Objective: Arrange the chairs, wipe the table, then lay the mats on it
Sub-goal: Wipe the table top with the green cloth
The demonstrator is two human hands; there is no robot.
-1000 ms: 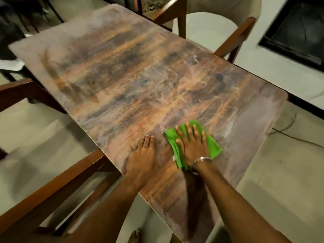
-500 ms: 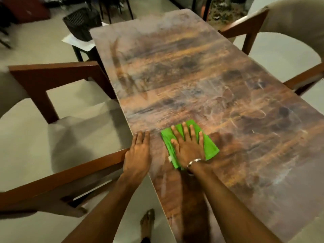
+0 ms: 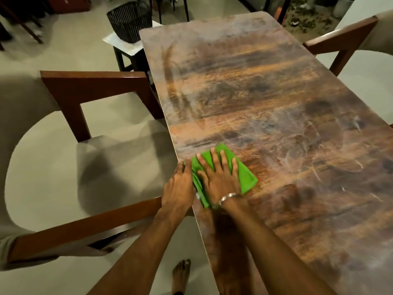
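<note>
**Right hand [image 3: 219, 177] laid flat on a green cloth [image 3: 244, 177] at the near left edge of a wooden table [image 3: 265, 92].**

The right hand lies palm down on the folded cloth with its fingers straight and spread, and a metal bracelet [image 3: 228, 198] circles its wrist. The left hand [image 3: 179, 188] rests on the table edge just beside the cloth, with its fingers loosely extended and holding nothing. Pale smears cross the table top. A wooden chair [image 3: 91, 86] with a light seat is drawn up to the left side, and a second chair [image 3: 340, 41] stands at the far right. A dark wire basket [image 3: 129, 20] sits on a small stand [image 3: 127, 46] by the far left corner. A bare foot [image 3: 180, 275] shows on the floor below.
</note>
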